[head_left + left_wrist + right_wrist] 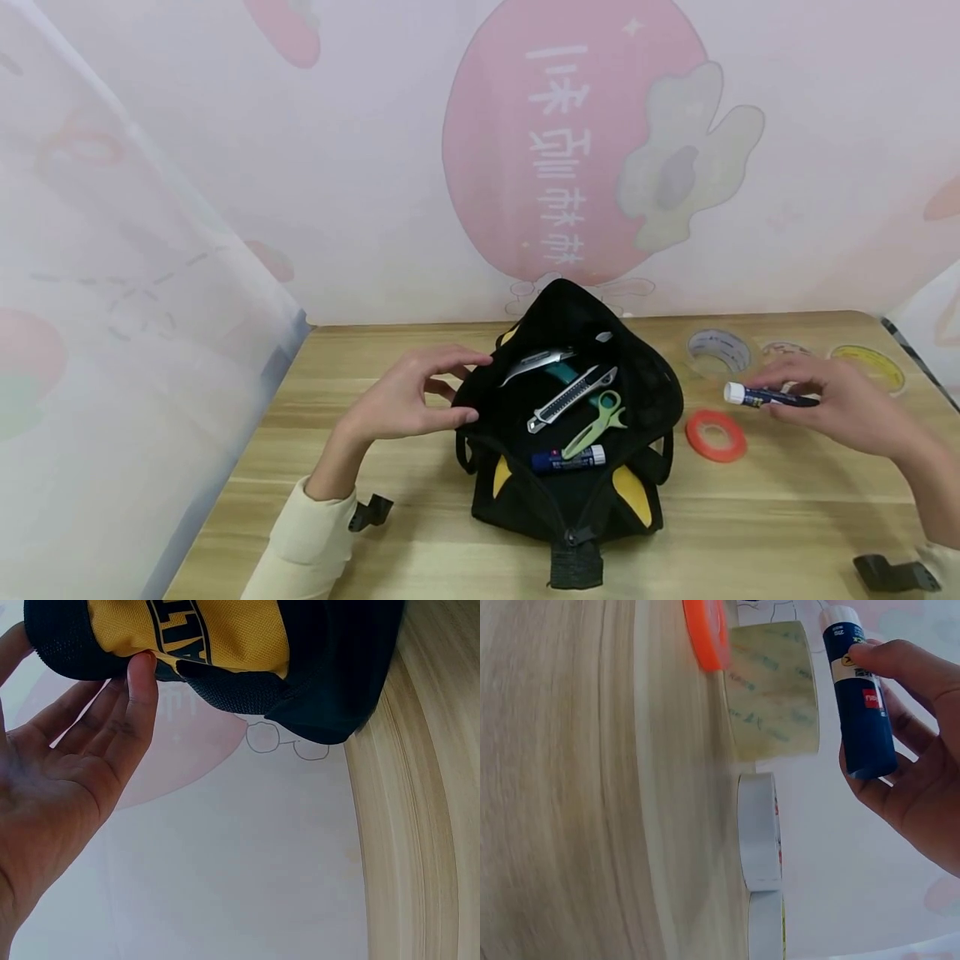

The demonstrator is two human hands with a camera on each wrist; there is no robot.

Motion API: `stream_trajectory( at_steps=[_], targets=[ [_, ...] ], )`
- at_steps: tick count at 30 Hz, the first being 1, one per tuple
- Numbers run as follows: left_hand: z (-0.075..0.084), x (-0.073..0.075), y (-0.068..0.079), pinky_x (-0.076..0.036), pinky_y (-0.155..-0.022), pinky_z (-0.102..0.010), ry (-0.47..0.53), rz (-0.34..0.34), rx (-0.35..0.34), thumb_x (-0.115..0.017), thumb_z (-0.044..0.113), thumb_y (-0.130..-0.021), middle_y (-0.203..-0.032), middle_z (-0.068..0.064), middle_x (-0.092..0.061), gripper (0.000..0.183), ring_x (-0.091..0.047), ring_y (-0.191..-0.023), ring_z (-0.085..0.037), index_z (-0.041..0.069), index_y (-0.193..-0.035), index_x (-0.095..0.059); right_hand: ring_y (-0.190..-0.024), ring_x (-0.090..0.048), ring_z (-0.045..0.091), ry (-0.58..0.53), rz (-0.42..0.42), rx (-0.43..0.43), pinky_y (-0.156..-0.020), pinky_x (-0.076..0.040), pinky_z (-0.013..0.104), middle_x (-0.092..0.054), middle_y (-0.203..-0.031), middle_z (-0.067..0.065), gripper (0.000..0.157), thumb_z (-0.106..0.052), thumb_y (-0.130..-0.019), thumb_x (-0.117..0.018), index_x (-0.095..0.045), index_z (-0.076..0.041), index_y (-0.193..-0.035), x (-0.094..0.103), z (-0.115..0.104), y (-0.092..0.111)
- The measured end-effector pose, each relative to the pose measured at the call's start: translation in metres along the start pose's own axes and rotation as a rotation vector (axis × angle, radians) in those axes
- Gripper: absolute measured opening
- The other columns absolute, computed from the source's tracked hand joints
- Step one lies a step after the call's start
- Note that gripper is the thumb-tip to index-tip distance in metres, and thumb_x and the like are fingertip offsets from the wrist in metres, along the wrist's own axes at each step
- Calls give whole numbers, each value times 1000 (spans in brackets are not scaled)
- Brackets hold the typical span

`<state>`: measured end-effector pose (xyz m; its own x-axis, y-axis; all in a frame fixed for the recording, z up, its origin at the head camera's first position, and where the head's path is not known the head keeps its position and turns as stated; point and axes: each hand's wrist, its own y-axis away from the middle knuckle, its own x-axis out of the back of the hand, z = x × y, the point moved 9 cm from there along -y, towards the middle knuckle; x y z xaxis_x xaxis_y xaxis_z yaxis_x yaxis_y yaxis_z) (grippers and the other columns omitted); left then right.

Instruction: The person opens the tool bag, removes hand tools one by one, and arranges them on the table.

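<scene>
While the black bag (525, 504) sits open nearest me on the tabletop (420, 517), I judge the step in hand to be loading it. Just inside its near rim lies a glue stick (550, 462), overlapped by green scissors (592, 433), with a utility knife (573, 398) beyond. My left hand (412, 396) is at the left rim, thumb and forefinger spread; whether it pinches the fabric I can't tell. Out to the bag's right, apart from it, my right hand (840, 400) holds a second glue stick (756, 396) between thumb and fingers, white cap towards the bag. I think the next move calls for carrying it over the rim and releasing it low. Near that hand lies a red-orange tape roll (698, 443); farther back come a wide clear tape roll (772, 690) and two narrower rolls (757, 832), then the printed backdrop (375, 183).

Only my head view shows what lies inside the bag. My left wrist view alone gives the "ALT" lettering on a yellow panel (247, 634); my right wrist view alone reveals the held stick's red label patch (872, 698).
</scene>
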<state>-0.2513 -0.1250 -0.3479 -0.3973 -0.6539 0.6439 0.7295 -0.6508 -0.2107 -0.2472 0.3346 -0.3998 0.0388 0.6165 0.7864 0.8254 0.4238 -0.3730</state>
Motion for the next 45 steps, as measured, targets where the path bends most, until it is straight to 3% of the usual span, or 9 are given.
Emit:
stream_trajectory(
  at_steps=[8,13,16,20,29,45],
  targets=[
    [1,1,0,-67,-86,-33,-7,2,-8,-87,11,-89,-142,-11,-69,62,-72,-112,-24,8,-146,-65,-92,-64,-10,9,-59,-33,-68,-57,14,-73,-111,-22,44,9,-78,-89,-82,-19,-111,-8,23,3],
    [1,1,0,-67,-87,-33,-3,2,-14,-87,12,-89,-141,-11,-69,61,-73,-112,-23,8,-146,-65,-96,-61,-12,57,-82,-48,-69,-57,18,-77,-110,-7,42,5,-78,-91,-83,-22,-110,-15,34,5],
    [0,0,1,-67,-87,-33,5,1,-18,-87,11,-88,-140,-12,-70,61,-73,-112,-23,7,-145,-65,-98,-60,-13,70,-90,-40,-72,-57,17,-79,-109,1,42,3,-77,-92,-83,-23,-109,-18,35,4],
    [1,0,0,-67,-87,-33,7,2,-24,-86,10,-89,-140,-12,-70,61,-73,-112,-24,6,-145,-65,-98,-61,-13,73,-107,-49,-73,-57,17,-80,-108,1,40,2,-79,-91,-82,-24,-108,-21,36,4],
    [1,-1,0,-67,-87,-33,5,5,-25,-87,11,-88,-140,-12,-70,61,-73,-112,-24,6,-145,-65,-92,-66,-10,18,-150,-150,-72,-61,21,-80,-110,8,33,0,-83,-89,-81,-14,-112,-26,39,4],
    [2,-2,-1,-67,-86,-33,-8,-6,-25,-86,10,-88,-142,-12,-69,62,-72,-113,-24,6,-146,-64,-96,-59,-16,129,-136,-196,-75,-62,24,-80,-113,7,35,-9,-86,-90,-79,-9,-119,-15,27,1]
  ],
)
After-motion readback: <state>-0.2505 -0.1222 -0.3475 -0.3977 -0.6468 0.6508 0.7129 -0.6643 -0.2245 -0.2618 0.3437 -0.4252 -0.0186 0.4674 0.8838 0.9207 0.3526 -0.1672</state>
